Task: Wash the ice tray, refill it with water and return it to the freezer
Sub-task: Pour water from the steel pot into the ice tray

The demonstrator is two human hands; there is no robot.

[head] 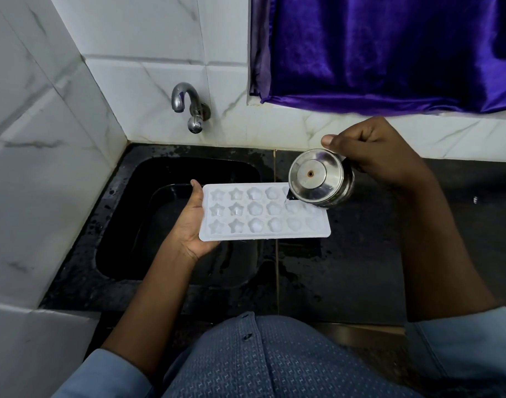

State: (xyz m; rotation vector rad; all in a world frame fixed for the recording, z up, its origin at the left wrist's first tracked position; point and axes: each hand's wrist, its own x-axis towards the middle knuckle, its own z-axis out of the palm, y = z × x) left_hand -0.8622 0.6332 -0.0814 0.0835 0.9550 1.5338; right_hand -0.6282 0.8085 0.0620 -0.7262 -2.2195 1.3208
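A white ice tray [264, 214] with star and flower shaped cells is held level over the right edge of the black sink [125, 225]. My left hand [190, 222] grips its left end from below, thumb on the rim. My right hand [369, 156] holds a small steel pot [317, 179] tipped toward the tray, its bottom facing me. A thin stream of water [287, 200] runs from the pot's rim into cells near the tray's right end. The pot hides the tray's far right corner.
A chrome tap [185, 106] sticks out of the white marble-tiled wall behind the sink, with no water running. The dark counter [361, 254] to the right is wet. A purple curtain [389, 53] hangs at the upper right. White tiled walls close in the left side.
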